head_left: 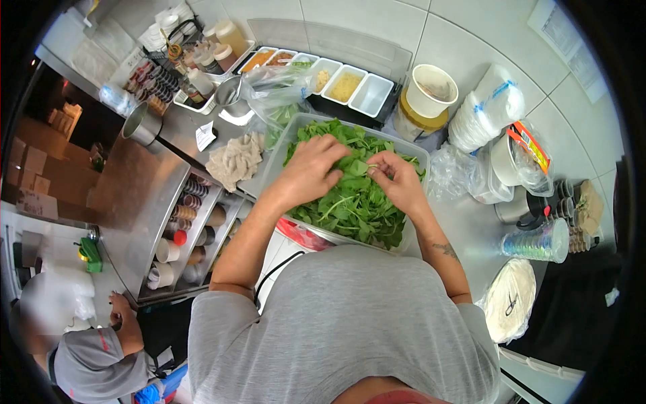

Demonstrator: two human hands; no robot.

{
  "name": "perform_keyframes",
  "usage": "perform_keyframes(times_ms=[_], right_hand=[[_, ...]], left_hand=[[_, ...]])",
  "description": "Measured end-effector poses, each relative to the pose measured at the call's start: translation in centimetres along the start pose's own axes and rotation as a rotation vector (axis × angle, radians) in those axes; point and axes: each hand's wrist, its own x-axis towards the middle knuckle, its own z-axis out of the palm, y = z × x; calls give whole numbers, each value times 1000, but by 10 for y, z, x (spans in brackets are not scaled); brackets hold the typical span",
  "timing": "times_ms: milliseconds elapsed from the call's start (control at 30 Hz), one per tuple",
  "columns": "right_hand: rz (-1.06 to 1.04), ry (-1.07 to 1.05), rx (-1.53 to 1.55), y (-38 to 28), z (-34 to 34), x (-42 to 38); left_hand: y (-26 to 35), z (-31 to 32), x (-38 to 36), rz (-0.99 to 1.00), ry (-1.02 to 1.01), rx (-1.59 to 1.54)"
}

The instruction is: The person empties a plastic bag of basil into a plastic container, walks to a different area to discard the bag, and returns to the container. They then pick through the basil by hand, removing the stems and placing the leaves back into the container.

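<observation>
A large clear plastic tub stands before me, heaped with loose leafy greens. Over the left part of the heap is my left hand, its fingers curled among the leaves; what lies beneath them is partly hidden. My right hand, on the right side of the tub, pinches a green sprig between thumb and fingers. Just beyond the tub's left corner lies a clear plastic bag with more greens inside. A crumpled beige cloth rests left of the tub.
Behind the tub sits a rack of white containers with toppings. A white bucket and wrapped cups stand at the back right. Left are a metal pot and shelves of cups. Another person is at lower left.
</observation>
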Motion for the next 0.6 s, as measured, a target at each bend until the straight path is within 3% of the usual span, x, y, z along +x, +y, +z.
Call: perform_keyframes(times_ms=[133, 167, 333, 400, 500, 600], right_hand=[[63, 108, 82, 29, 15, 1], [82, 119, 129, 37, 16, 0], [34, 122, 179, 13, 25, 2], [37, 116, 182, 8, 24, 2], [57, 131, 179, 11, 15, 1], [77, 146, 155, 23, 10, -2]], left_hand=[[-23, -3, -17, -247, 166, 237], [-22, -6, -19, -245, 210, 172], [23, 14, -7, 34, 163, -219], [28, 27, -5, -18, 161, 46], [-16, 41, -13, -196, 231, 169], [-23, 34, -20, -294, 270, 90]])
